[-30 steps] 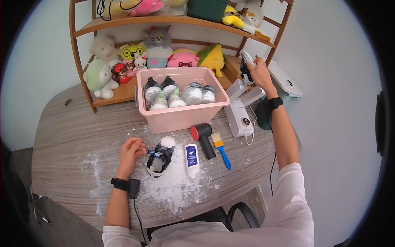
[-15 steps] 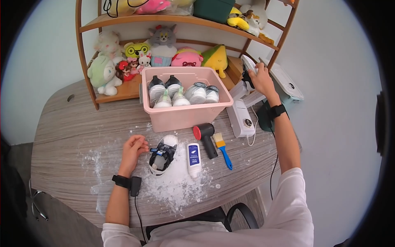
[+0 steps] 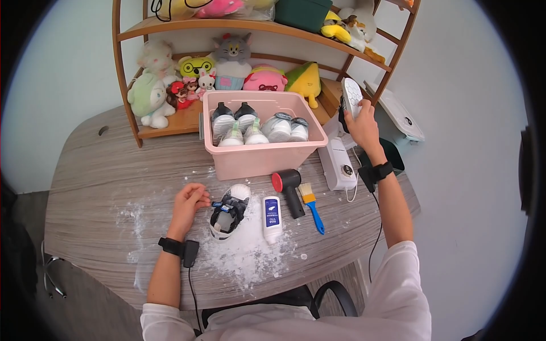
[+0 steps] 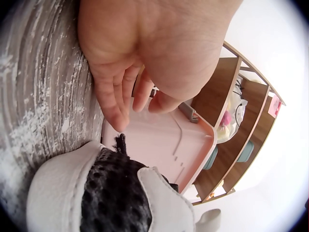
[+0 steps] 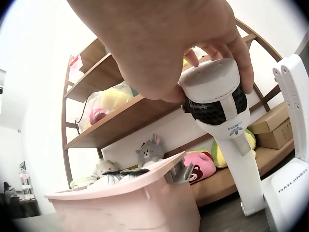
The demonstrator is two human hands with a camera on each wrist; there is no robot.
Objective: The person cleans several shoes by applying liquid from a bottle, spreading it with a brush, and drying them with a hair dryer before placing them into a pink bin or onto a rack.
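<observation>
A small white sneaker with black mesh [image 3: 351, 98] is gripped round its sole by my right hand [image 3: 365, 124], sole showing toward the head camera. In the right wrist view the sneaker [image 5: 217, 104] overlaps the top of one upright arm [image 5: 244, 179] of a white shoe dryer [image 3: 338, 163]. My left hand [image 3: 190, 206] rests low over the table with loosely bent fingers. Its fingertips are right at a black lace end of a second sneaker [image 3: 232, 211], which stands on the table with its opening up. That sneaker [image 4: 116, 193] fills the lower part of the left wrist view.
White powder [image 3: 245, 261] is spread over the tabletop. A white bottle with a blue label [image 3: 272, 219], a black handheld device with a red end [image 3: 289, 187] and a blue-handled brush [image 3: 313, 207] lie there. Behind stands a pink bin [image 3: 264, 161] of shoes, before a shelf [image 3: 256, 25] of plush toys.
My right hand has turned the sneaker, so more of its sole shows, over the dryer. The left hand stays beside the second sneaker. The head view has shifted slightly.
</observation>
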